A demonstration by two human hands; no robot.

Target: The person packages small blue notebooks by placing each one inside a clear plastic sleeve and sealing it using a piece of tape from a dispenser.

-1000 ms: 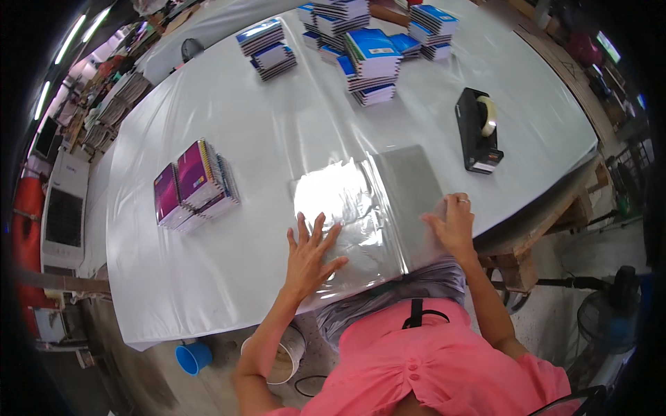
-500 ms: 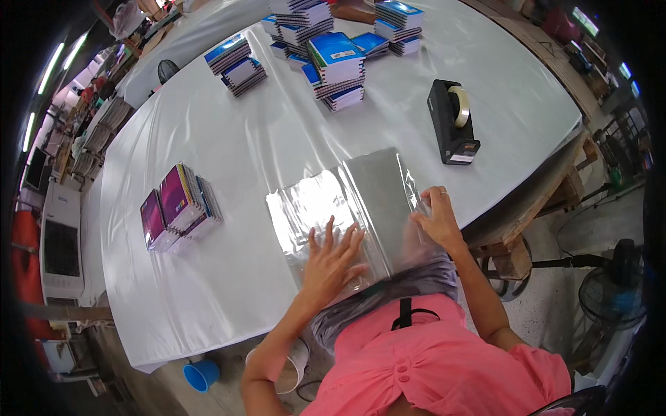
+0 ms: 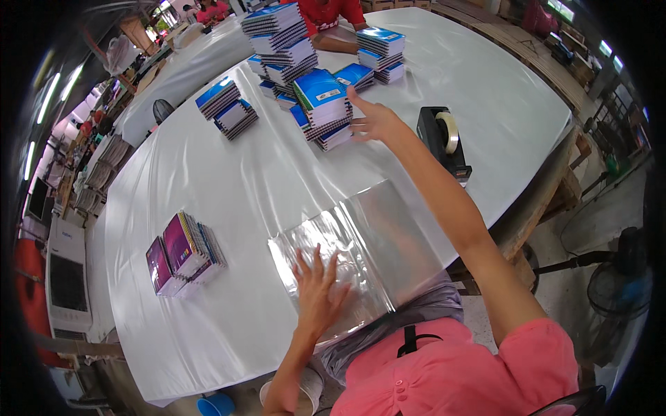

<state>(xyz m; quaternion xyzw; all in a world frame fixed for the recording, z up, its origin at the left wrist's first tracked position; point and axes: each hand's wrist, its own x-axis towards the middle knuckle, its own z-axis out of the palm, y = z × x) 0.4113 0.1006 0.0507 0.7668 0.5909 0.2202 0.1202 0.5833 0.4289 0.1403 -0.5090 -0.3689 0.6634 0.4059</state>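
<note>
A clear plastic book cover [image 3: 399,239] lies spread on the table in front of me, its left part shining with reflected light. My left hand [image 3: 320,291] rests flat on that left part, fingers spread. Farther off, my right hand [image 3: 374,121] is at the right side of a stack of blue spiral notebooks [image 3: 322,93], thumb up near the top cover and fingers low beside the pages. Whether its fingertips touch the stack I cannot tell. Nothing shows in its grasp.
Taller notebook piles [image 3: 281,41] stand behind, with a smaller blue stack [image 3: 227,109] to their left. Purple notebooks [image 3: 182,253] sit at the left. A black tape dispenser [image 3: 438,142] stands beside my right forearm. A person in red [image 3: 329,17] leans at the far table edge.
My right hand has left the plastic cover's right edge and reached forward to the blue notebook stack. My left hand stays on the cover. The view has tilted up, showing a person across the table.
</note>
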